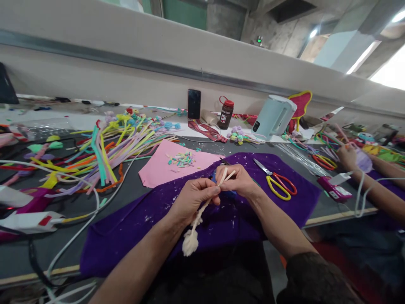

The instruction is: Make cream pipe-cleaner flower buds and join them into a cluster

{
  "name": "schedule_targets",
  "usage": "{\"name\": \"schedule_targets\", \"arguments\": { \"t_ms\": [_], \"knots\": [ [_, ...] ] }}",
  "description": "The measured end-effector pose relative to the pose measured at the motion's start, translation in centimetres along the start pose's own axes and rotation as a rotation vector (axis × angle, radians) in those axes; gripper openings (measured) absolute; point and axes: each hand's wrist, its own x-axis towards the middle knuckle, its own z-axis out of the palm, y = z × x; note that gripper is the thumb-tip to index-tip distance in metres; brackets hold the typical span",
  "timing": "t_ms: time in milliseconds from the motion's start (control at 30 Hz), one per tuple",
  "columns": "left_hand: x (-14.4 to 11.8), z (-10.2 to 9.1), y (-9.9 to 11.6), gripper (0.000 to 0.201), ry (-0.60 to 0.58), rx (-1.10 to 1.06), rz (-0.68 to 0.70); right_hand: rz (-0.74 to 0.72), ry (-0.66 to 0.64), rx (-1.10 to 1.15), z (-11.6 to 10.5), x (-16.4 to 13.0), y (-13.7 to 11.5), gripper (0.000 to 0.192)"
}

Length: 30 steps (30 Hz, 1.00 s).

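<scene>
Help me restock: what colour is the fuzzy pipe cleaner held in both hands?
Cream fuzzy pipe cleaner, clearest in the head view.

Counts on the bench (221, 145)

Two pairs of scissors: one yellow-and-red pair (278, 184), one orange pair (324, 161). One purple cloth (133, 228), one pink sheet (158, 169), one phone (194, 103), one brown bottle (225, 113), one pale kettle (274, 116), one cream pipe-cleaner piece (193, 230). The loose pipe cleaners (104, 156) are too many and too tangled to count.
</scene>
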Motion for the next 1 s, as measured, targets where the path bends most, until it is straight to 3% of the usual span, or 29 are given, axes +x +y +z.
{"name": "schedule_targets", "arguments": {
  "t_ms": [233, 433, 700, 833, 1000],
  "knots": [
    [-0.45, 0.3, 0.5, 0.022, -0.177, -0.087, -0.103, 0.007, -0.162, 0.066, -0.16, 0.07, -0.26, 0.017],
    [-0.14, 0.2, -0.03, 0.022, -0.302, -0.208, -0.138, -0.065, -0.139, 0.013, 0.15, -0.09, -0.43, 0.013],
    [-0.28, 0.35, 0.64, 0.022, -0.043, -0.038, -0.045, -0.029, 0.09, 0.012, -0.18, -0.2, -0.1, 0.016],
    [-0.4, 0.4, 0.73, 0.019, 0.046, 0.033, 0.07, -0.011, 0.104, -0.024, -0.09, -0.2, -0.15, 0.015],
    [-0.5, 0.42, 0.56, 0.015, 0.078, 0.064, 0.136, -0.02, 0.079, -0.06, -0.08, -0.14, -0.14, 0.013]
  ]
}}
